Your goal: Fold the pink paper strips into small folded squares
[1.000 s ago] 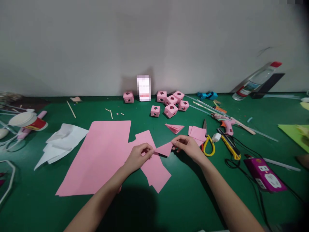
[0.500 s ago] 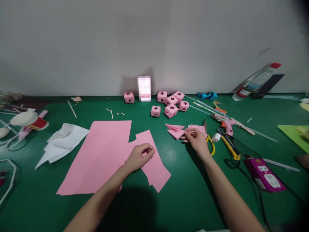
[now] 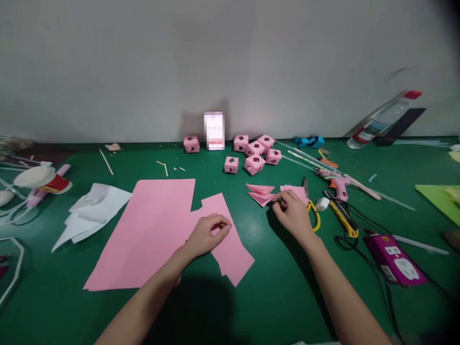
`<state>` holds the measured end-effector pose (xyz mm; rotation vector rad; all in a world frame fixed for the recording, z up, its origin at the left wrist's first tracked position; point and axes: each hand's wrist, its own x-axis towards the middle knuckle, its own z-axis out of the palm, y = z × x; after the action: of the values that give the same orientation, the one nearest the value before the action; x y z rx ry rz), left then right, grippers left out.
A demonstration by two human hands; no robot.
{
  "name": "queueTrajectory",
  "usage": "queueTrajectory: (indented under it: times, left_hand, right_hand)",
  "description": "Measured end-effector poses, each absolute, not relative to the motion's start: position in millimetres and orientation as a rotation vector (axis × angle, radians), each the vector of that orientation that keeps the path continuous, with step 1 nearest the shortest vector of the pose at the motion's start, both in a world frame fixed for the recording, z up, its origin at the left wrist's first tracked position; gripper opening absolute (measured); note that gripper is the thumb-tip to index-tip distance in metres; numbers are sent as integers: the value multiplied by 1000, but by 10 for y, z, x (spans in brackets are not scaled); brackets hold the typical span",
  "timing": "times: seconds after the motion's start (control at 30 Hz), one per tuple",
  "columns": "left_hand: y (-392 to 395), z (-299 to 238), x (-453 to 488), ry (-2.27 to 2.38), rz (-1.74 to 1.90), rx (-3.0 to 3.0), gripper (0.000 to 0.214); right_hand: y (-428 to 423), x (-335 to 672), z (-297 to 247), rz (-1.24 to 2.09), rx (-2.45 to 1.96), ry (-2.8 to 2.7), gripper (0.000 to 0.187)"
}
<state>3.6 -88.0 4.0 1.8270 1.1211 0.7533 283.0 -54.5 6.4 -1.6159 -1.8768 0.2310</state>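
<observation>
Right hand (image 3: 293,213) is pinching at the stack of folded pink triangles (image 3: 261,192) just left of the yellow-handled scissors (image 3: 312,211), probably squaring them up, while the left hand (image 3: 208,234), loosely curled and holding nothing (as far as I can tell), pins down the pink paper strip (image 3: 230,244) on the bench (image 3: 280,287).

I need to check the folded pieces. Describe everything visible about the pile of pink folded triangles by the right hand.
The pile of pink folded triangles is thin pink paper, creased into flat triangular units stacked loosely, layered edges fanning slightly, points aimed toward the person. It lies flat on the green table, in front of the pink paper cubes and left of a small stack of pink squares. The right hand has its fingertips at the pile's right corner; whether it grips is unclear.
</observation>
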Motion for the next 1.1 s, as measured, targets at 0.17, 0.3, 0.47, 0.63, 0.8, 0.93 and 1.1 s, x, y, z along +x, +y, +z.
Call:
queueTrajectory:
  times: [0.17, 0.3, 0.47, 0.63, 0.8, 0.93, 1.1]
  left_hand:
    - [-881, 33, 42, 1128, 759, 1852, 15]
    - [-880, 31, 46, 1134, 750, 1882, 15]
    - [-880, 42, 49, 1129, 750, 1891, 15]
    - [-881, 39, 47, 1126, 750, 1892, 15]
    - [-880, 36, 45, 1127, 750, 1892, 15]
    - [-879, 42, 48, 1127, 751, 1883, 15]
    - [-880, 49, 49, 1128, 740, 1879, 15]
  right_hand:
    - [-587, 2691, 76, 386, -1454, -2009, 17]
    - [-582, 2681, 36, 360, -1456, -1998, 23]
    - [-568, 2724, -38, 278, -1465, -2079, 23]
    - [-562, 2689, -100, 209, -1480, -2120, 26]
    - [-548, 2649, -147, 75, -1489, -2140, 29]
    - [-552, 2609, -142, 2, -1488, -2150, 31]
    - [-553, 2569, -129, -75, -1485, -2155, 31]
